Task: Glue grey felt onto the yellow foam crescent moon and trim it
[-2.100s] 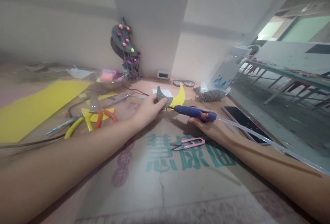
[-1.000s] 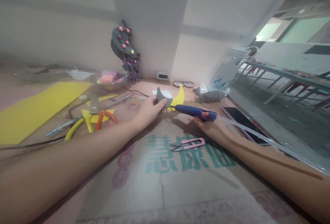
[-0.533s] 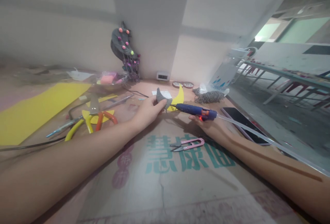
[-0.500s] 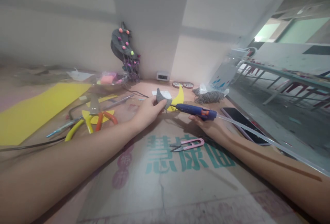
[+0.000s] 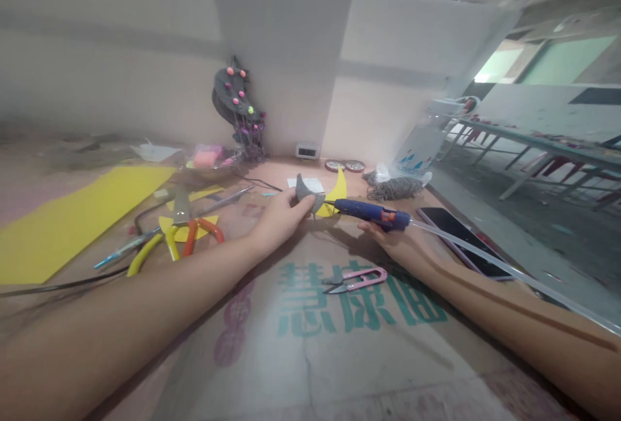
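Observation:
A crescent point(image 5: 339, 187) has its right part in bare yellow card and its left part covered in grey, apparently yarn. My left hand point(image 5: 281, 217) pinches the grey part between thumb and fingers. My right hand point(image 5: 383, 233) is closed around a dark blue hot glue gun point(image 5: 361, 209), with a long clear glue stick point(image 5: 466, 245) running out of its back. The gun's nozzle points left at the crescent, close to where grey meets yellow; whether they touch I cannot tell. Below the hands lie pink-handled thread snips point(image 5: 361, 277).
Pliers point(image 5: 182, 227) with yellow and orange handles lie left, near a yellow sheet point(image 5: 92, 214). A phone point(image 5: 460, 240) and grey yarn point(image 5: 395, 188) are at the right. A small digital clock point(image 5: 307, 151) and a grey crescent ornament point(image 5: 233, 94) stand by the wall.
The camera view has tilted slightly, so the scene sits a little lower. Both hands keep their hold, and the nozzle stays by the crescent.

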Available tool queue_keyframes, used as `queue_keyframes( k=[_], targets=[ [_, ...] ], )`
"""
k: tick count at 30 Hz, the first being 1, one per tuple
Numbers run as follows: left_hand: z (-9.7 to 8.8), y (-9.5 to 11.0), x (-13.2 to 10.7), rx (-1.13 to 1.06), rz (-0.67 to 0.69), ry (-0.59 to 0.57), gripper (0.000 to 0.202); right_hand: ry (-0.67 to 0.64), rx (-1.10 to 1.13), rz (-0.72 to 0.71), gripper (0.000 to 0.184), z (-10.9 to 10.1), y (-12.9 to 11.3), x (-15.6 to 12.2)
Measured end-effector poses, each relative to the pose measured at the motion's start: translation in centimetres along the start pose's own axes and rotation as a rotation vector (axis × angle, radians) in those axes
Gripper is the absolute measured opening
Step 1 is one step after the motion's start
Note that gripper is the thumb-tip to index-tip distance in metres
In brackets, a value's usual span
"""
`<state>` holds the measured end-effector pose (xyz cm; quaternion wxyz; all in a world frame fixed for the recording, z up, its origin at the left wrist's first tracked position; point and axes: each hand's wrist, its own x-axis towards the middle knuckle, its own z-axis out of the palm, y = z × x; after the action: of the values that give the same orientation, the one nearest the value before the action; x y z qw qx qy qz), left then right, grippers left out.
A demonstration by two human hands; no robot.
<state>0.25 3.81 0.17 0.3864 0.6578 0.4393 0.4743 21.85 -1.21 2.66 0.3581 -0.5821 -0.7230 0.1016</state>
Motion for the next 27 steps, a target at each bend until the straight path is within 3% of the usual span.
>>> queue_keyframes(
  k=[5,14,27],
  targets=[
    [0.09,0.58,-0.18,-0.017,-0.05,-0.012,0.023,0.007,0.03,0.032,0.025,0.06,0.01,0.0],
    [-0.01,0.57,-0.19,0.002,-0.026,-0.018,0.023,-0.041,-0.006,-0.077,0.028,-0.35,0.29,0.32],
    [0.04,0.47,-0.31,0.009,-0.016,-0.036,0.023,-0.005,0.061,-0.055,0.026,-0.34,-0.04,0.28]
  ],
)
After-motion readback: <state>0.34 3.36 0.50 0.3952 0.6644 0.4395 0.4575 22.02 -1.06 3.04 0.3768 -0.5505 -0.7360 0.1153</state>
